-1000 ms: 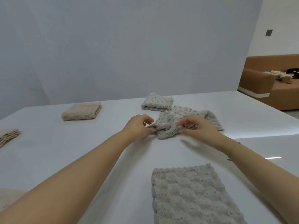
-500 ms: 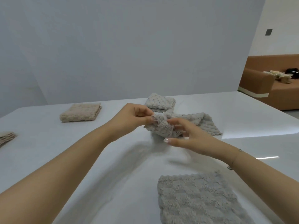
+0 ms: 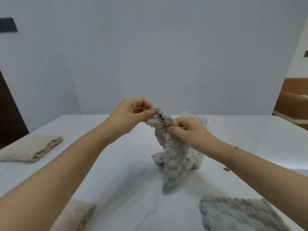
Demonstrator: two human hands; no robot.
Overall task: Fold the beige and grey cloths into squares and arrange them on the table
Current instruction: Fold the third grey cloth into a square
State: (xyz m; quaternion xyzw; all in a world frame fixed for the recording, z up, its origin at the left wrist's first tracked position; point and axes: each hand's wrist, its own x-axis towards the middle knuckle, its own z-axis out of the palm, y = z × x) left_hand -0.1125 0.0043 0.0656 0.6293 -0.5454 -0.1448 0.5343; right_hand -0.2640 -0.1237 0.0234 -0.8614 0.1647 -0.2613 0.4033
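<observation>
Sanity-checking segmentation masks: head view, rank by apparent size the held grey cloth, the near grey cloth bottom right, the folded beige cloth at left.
1. Near grey textured cloth, cropped and closest, so inflated.
2. Held grey knobbly cloth.
3. Folded beige cloth, close to the held one; unsure.

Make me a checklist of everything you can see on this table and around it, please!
Surface: white table, glossy.
Job's things: grey cloth lifted, bottom on table; flat grey cloth near right; folded beige cloth left; another beige cloth near left; pale folded cloth behind.
Clutter: nothing seen.
Grippers: left hand and right hand pinch the lifted cloth's top.
Cables: nothing seen.
Surroundings: plain wall; brown sofa right.
</observation>
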